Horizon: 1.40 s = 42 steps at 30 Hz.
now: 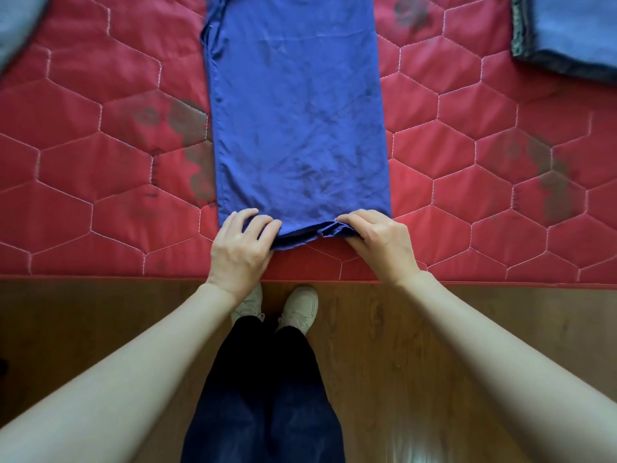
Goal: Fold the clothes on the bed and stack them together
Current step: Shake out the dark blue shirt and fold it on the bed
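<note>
a long blue garment (297, 115) lies flat down the middle of a red quilted mattress (100, 195), running from the near edge away to the top of view. bare mattress stretches wide on both sides of it, open for a hand to pass. the left hand (242, 247) and right hand (380, 240) occupy the garment's two near corners, leaving a short gap of hem between them. a folded blue-grey cloth (567, 31) blocks the far right corner; a grey cloth (16, 25) covers the far left corner. a narrow strip of mattress lies between the hem and the bed's edge.
</note>
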Each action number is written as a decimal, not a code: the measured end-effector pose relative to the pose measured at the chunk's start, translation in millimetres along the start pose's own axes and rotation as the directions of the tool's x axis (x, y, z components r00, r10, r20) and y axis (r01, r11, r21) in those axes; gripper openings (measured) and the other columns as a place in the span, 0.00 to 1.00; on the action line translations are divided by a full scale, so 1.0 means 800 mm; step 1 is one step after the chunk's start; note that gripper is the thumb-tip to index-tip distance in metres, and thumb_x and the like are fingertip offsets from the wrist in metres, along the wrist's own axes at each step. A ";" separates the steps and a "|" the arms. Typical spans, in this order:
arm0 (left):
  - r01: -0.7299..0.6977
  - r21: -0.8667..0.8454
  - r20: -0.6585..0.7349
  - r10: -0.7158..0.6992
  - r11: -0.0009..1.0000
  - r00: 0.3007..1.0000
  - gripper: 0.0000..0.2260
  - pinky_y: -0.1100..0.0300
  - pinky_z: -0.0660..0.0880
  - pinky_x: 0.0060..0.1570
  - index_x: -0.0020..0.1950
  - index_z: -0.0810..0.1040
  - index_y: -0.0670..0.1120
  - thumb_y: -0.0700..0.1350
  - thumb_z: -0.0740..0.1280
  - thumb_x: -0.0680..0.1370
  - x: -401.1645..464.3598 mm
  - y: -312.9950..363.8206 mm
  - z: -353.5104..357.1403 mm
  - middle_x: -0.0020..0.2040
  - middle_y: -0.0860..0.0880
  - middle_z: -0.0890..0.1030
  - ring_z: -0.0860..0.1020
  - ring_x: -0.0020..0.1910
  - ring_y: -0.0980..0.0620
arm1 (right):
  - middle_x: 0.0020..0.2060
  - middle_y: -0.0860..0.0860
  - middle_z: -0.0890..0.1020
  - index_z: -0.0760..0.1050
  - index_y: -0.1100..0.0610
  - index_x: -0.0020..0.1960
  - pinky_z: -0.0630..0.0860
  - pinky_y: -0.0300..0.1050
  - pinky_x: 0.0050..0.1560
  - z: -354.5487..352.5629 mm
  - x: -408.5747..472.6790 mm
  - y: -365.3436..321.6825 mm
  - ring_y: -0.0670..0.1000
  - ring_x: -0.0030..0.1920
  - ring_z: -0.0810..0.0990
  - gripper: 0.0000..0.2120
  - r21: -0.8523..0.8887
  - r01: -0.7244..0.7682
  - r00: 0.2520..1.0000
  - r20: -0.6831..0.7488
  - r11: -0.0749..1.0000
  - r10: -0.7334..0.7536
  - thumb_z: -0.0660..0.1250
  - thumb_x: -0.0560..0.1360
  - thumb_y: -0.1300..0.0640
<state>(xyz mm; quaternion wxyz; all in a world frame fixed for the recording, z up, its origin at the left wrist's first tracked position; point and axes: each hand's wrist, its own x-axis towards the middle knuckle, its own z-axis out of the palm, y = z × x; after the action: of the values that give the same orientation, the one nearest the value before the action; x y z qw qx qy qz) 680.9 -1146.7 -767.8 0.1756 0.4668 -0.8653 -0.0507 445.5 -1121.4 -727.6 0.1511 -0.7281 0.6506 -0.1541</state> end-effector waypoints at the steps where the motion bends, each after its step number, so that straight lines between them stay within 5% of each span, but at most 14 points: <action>1: 0.021 -0.020 -0.024 -0.021 1.000 0.999 0.07 0.53 0.79 0.43 0.48 0.83 0.42 0.34 0.71 0.72 0.001 -0.001 -0.002 0.44 0.47 0.83 0.82 0.45 0.42 | 0.40 0.50 0.85 0.83 0.58 0.47 0.77 0.47 0.27 -0.001 -0.002 0.001 0.54 0.39 0.83 0.05 -0.014 0.002 1.000 -0.001 1.000 -0.002 0.71 0.72 0.61; 9: -0.087 -0.158 -0.059 0.078 0.984 0.995 0.07 0.59 0.76 0.28 0.47 0.86 0.44 0.34 0.71 0.74 0.019 -0.021 -0.064 0.42 0.50 0.85 0.84 0.39 0.49 | 0.41 0.48 0.85 0.83 0.57 0.45 0.78 0.45 0.32 -0.042 -0.011 -0.013 0.51 0.41 0.84 0.05 0.066 -0.043 0.988 -0.142 0.997 0.051 0.70 0.72 0.63; 16: -0.028 -0.285 -0.068 0.009 0.958 0.998 0.08 0.55 0.78 0.34 0.47 0.86 0.43 0.43 0.67 0.78 0.063 -0.014 -0.171 0.42 0.49 0.85 0.84 0.39 0.50 | 0.42 0.49 0.85 0.83 0.60 0.46 0.79 0.47 0.39 -0.129 0.006 -0.054 0.50 0.42 0.83 0.04 0.194 0.024 0.966 -0.259 0.981 0.028 0.70 0.74 0.61; 23: 0.104 -0.467 0.167 -0.027 0.878 0.986 0.09 0.52 0.79 0.36 0.46 0.85 0.41 0.45 0.69 0.75 0.103 0.002 -0.284 0.42 0.50 0.85 0.83 0.39 0.53 | 0.36 0.40 0.77 0.83 0.60 0.46 0.72 0.38 0.37 -0.228 0.016 -0.078 0.31 0.36 0.72 0.08 0.343 0.011 0.997 -0.079 0.939 0.017 0.72 0.69 0.68; 33: 0.142 -0.399 0.099 -0.112 0.906 0.989 0.09 0.54 0.78 0.34 0.48 0.85 0.46 0.48 0.68 0.76 0.154 -0.026 -0.272 0.43 0.53 0.85 0.83 0.41 0.55 | 0.37 0.45 0.84 0.83 0.57 0.46 0.77 0.47 0.38 -0.237 0.092 -0.065 0.44 0.36 0.80 0.09 0.296 -0.076 0.994 -0.048 0.952 0.094 0.73 0.68 0.67; 42: 0.312 -0.428 0.235 -0.230 0.848 0.945 0.07 0.50 0.79 0.39 0.47 0.85 0.47 0.47 0.69 0.72 0.279 -0.119 -0.178 0.43 0.53 0.85 0.84 0.43 0.50 | 0.46 0.44 0.83 0.80 0.48 0.52 0.70 0.45 0.41 -0.202 0.284 -0.006 0.51 0.50 0.79 0.10 -0.044 -0.206 0.930 0.302 0.978 0.210 0.66 0.73 0.58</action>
<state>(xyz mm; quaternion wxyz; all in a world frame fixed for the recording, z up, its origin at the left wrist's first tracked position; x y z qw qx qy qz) 693.9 -1373.1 -601.6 0.1955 0.5233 -0.7657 -0.3188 405.9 -1350.1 -572.5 0.2611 -0.6709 0.6938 -0.0194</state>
